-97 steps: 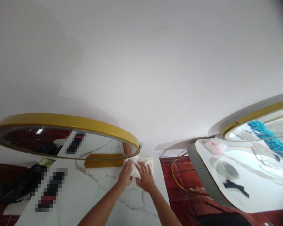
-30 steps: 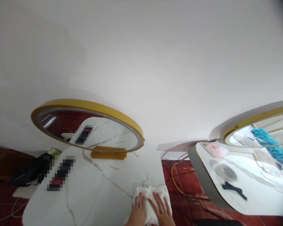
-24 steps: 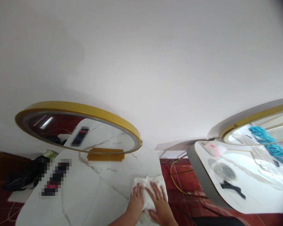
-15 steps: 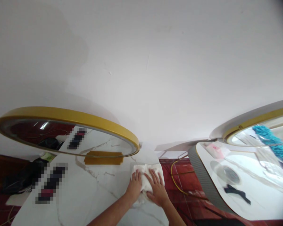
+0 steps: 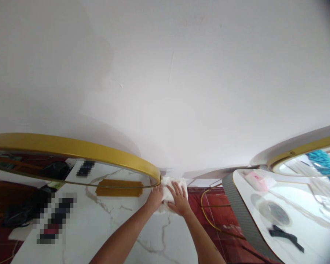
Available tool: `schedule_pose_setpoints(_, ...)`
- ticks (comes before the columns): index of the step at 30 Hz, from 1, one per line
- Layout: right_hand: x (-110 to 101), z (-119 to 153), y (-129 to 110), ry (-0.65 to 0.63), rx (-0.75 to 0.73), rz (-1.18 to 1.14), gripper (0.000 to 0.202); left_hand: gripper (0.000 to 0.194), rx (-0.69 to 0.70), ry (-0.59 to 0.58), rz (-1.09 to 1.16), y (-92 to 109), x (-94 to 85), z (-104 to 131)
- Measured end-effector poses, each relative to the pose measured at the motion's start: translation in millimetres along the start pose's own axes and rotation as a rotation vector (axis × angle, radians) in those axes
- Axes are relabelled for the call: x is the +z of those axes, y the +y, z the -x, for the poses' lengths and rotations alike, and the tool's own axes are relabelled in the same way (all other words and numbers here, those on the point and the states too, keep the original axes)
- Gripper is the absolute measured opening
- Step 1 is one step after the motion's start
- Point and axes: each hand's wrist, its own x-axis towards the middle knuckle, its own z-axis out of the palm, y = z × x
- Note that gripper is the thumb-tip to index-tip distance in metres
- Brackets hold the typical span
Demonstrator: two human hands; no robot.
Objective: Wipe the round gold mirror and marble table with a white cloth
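Lying bunched on the far right part of the marbled white counter, the white cloth sits close to the wall, under both hands of the person. The right hand is open on it, palm down, its fingers spread and pointing to the far side, the thumb held out to the left. The left hand lies flat on the cloth's left part, its fingers straight and close together, the fingertips by the rim of the left mirror. Whether either hand pinches a fold cannot be told.

Just left of the left hand, a gold plate rests on the counter below the gold-framed mirror. Farther left, near the counter's left side, is a dark item with a red band, too pixelated to name. Past that edge lies a black bag.

To the right of the counter, a thin yellow hoop stands over the red floor. Beyond it is a second white counter with a ribbed side, which bears a pink packet, a round translucent item and a black strip. The right mirror stands at its far side, with something shaggy and blue visible in its glass.
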Motion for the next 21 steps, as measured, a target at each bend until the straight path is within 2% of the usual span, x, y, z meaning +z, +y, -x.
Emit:
schedule_pose_setpoints(5, -0.9, -4.6, -1.8, 0.014, 0.012, 0.015, 0.083, 0.067, 0.002, 0.008, 0.014, -2.7, -2.0, -2.6)
schedule_pose_setpoints(11, -3.1, 0.4, -9.7, -0.024, 0.036, -0.009, 0.084, 0.071, -0.028, 0.019, 0.017, 0.9, 0.6, 7.5)
schedule_pose_setpoints(15, -0.7, 13.4, -18.4, -0.014, 0.015, -0.022, 0.086, 0.076, -0.044, 0.018, 0.009, 4.4, 7.3, 23.4)
schedule_pose_setpoints(21, 7.4, 47.2, -35.2, 0.009, -0.026, -0.012, 0.088, 0.078, -0.045, 0.023, 0.006, 10.1, 20.5, 57.7)
